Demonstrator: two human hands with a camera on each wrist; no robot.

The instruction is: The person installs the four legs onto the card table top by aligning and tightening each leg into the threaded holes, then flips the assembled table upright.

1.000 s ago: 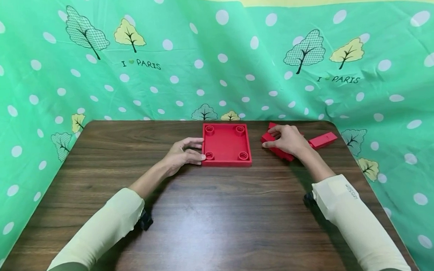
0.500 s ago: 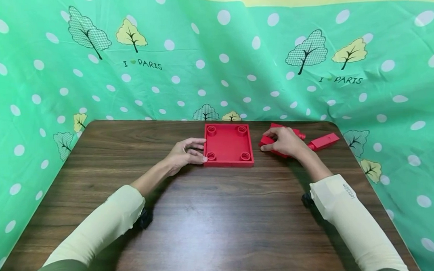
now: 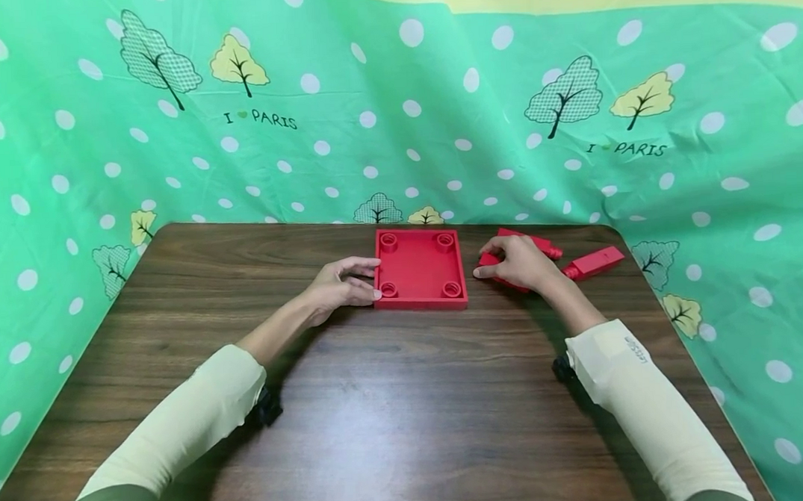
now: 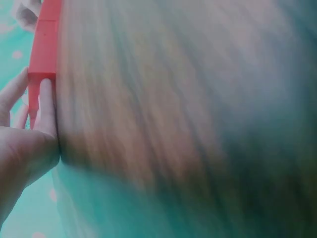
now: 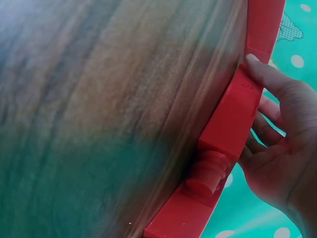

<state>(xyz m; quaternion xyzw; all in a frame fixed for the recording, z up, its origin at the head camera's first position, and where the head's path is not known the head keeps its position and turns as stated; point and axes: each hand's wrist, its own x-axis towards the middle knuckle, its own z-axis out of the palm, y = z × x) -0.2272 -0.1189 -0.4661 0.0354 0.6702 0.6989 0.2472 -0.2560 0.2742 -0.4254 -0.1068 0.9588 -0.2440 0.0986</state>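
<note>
A: Head view first. What lies by the left hand (image 3: 336,287)?

B: A red square tray (image 3: 419,269) with four round sockets in its corners, flat on the dark wooden table (image 3: 381,401) toward the far edge. The left hand rests at the tray's left side, fingers curled against its near-left corner, thumb toward the far part of that edge.

A: And the right hand (image 3: 518,264)?

B: Just right of the tray, fingers curled over a red block (image 3: 488,260) that lies on the table. Its fingertips point left toward the tray; a narrow gap separates block and tray. Another red piece (image 3: 536,242) sticks out on the far side of that hand, and a longer red bar (image 3: 593,261) lies further right, apart from the hand. A green dotted cloth (image 3: 396,116) hangs behind.

A: Left wrist view?

B: Blurred. The left hand (image 4: 22,144) presses two fingers (image 4: 47,106) against the edge of the red tray (image 4: 44,54); the tray runs away from the hand along the table's surface.

A: Right wrist view?

B: The right hand (image 5: 277,148) clasps the red block (image 5: 233,116), thumb along its top face, fingers wrapped behind. A round peg (image 5: 208,173) juts from the block's end. The red tray (image 5: 265,25) shows beyond the fingertips.
</note>
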